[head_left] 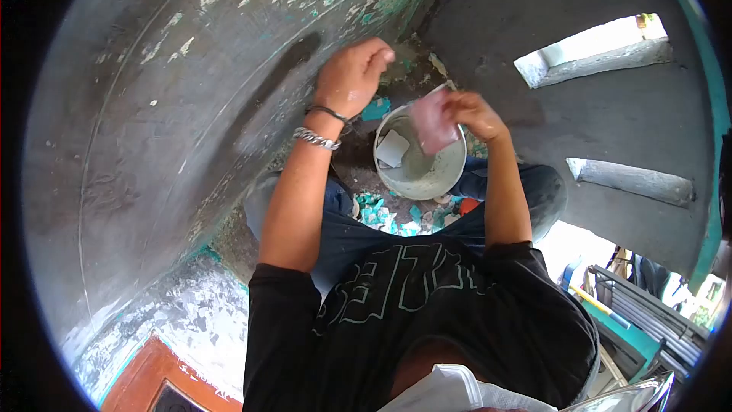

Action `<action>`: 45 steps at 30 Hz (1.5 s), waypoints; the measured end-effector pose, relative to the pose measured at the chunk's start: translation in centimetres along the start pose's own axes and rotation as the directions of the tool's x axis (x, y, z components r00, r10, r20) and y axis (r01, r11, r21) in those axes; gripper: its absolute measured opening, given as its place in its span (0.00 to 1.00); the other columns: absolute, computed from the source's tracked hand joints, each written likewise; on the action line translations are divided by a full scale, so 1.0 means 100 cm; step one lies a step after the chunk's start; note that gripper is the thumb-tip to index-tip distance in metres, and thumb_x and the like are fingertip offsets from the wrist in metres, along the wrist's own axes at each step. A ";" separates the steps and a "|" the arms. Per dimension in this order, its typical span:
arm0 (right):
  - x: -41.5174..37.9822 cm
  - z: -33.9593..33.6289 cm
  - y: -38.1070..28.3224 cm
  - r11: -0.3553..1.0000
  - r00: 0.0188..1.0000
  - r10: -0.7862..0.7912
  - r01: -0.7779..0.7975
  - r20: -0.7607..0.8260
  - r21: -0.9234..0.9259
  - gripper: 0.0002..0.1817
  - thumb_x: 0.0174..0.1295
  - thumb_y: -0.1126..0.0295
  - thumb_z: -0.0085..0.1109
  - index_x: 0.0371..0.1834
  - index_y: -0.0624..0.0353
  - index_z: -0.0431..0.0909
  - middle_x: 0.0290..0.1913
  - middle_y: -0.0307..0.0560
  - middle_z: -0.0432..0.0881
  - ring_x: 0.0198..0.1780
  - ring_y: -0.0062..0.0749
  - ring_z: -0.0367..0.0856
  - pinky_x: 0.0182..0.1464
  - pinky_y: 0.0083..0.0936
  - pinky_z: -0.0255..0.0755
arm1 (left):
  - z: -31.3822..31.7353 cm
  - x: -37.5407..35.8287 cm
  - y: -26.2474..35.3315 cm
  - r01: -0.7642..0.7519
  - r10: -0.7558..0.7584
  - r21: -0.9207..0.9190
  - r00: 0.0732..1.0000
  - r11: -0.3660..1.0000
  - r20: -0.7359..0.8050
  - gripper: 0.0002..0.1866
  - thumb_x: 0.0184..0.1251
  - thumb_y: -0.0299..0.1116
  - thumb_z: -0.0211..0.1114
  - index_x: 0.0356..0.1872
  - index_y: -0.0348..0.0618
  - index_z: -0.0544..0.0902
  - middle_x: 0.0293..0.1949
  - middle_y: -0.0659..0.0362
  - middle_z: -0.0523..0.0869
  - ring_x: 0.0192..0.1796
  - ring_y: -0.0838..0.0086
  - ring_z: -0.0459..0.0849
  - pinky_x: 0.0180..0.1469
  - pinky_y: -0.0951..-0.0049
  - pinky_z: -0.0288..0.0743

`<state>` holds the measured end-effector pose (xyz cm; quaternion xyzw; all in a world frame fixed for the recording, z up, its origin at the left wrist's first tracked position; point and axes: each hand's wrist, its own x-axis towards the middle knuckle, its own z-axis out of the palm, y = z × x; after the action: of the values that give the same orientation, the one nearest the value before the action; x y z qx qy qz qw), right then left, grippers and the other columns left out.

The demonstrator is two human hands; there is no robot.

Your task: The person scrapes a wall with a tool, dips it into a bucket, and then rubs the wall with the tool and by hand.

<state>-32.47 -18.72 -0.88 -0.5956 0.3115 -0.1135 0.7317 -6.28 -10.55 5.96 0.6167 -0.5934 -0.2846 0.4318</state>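
Note:
Above the bucket's right side, my right hand point(474, 114) pinches a flat pinkish square sheet point(433, 120), blurred by motion. The white bucket point(418, 187) stands on the floor between my legs, with greyish liquid inside. In it, against the left wall, leans a pale square piece point(393, 149). My left hand point(353, 72) is raised up and left of the bucket, close to the grey wall. Its fingers are curled in, and whatever they hold, if anything, is hidden. A dark band and a silver chain bracelet point(316, 138) circle that wrist.
A grey wall point(191, 91) with patches of old turquoise paint curves along my left. The wall point(488, 30) on the right has slot-like openings. Turquoise and white paint chips point(389, 217) litter the floor below the bucket. A yellow-handled tool point(598, 305) lies at lower right.

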 end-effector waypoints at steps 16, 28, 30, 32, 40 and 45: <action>0.005 0.021 0.067 0.893 0.784 0.414 -0.449 -0.462 0.039 0.15 0.57 0.67 0.58 0.44 0.65 0.79 0.40 0.51 0.84 0.38 0.38 0.85 0.47 0.32 0.78 | -0.012 -0.017 0.014 -0.030 0.032 0.350 0.999 0.936 0.002 0.08 0.65 0.37 0.57 0.38 0.47 0.79 0.35 0.55 0.84 0.40 0.55 0.82 0.38 0.59 0.74; 0.019 -0.024 -0.305 0.627 0.310 -0.746 0.624 -0.589 -0.466 0.13 0.60 0.67 0.56 0.42 0.64 0.77 0.37 0.46 0.82 0.39 0.30 0.82 0.45 0.29 0.75 | 0.026 -0.002 -0.011 -0.098 -0.148 0.503 0.892 0.859 0.426 0.22 0.61 0.48 0.60 0.53 0.49 0.77 0.48 0.50 0.83 0.52 0.54 0.80 0.51 0.53 0.74; 0.021 -0.026 -0.376 0.354 -0.046 -0.917 0.361 -0.396 -0.863 0.13 0.58 0.65 0.57 0.39 0.64 0.77 0.32 0.52 0.82 0.35 0.35 0.82 0.40 0.31 0.74 | 0.024 0.003 -0.021 -0.045 -0.220 0.461 0.835 0.886 0.504 0.23 0.63 0.48 0.58 0.55 0.47 0.76 0.52 0.50 0.81 0.55 0.55 0.78 0.54 0.54 0.72; 0.014 -0.017 -0.445 0.186 -0.254 -0.936 0.233 -0.244 -0.955 0.14 0.57 0.64 0.58 0.37 0.65 0.77 0.29 0.58 0.81 0.33 0.44 0.82 0.38 0.34 0.73 | 0.030 0.008 -0.046 -0.075 -0.198 0.473 0.842 0.878 0.502 0.25 0.62 0.48 0.60 0.56 0.46 0.76 0.48 0.50 0.83 0.52 0.55 0.80 0.52 0.55 0.73; 0.031 -0.010 -0.606 -0.053 -0.352 -0.931 -0.144 0.102 -0.988 0.18 0.53 0.57 0.55 0.37 0.63 0.78 0.32 0.61 0.82 0.37 0.56 0.82 0.42 0.44 0.74 | 0.017 0.038 -0.050 0.011 -0.288 0.483 0.815 0.875 0.503 0.28 0.62 0.47 0.61 0.58 0.41 0.73 0.53 0.48 0.80 0.58 0.53 0.77 0.59 0.56 0.71; 0.055 -0.008 -0.616 0.073 -0.277 -0.961 -0.284 0.009 -0.956 0.18 0.54 0.59 0.52 0.38 0.64 0.76 0.34 0.65 0.82 0.39 0.62 0.80 0.44 0.48 0.74 | 0.011 0.050 -0.044 -0.019 -0.288 0.509 0.807 0.861 0.517 0.29 0.61 0.48 0.62 0.59 0.42 0.73 0.55 0.47 0.79 0.59 0.53 0.76 0.59 0.56 0.70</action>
<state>-16.06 -38.65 55.35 -0.6422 0.3504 -0.6200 -0.2836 -4.41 -15.97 2.41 0.6319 -0.7010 -0.3283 0.0390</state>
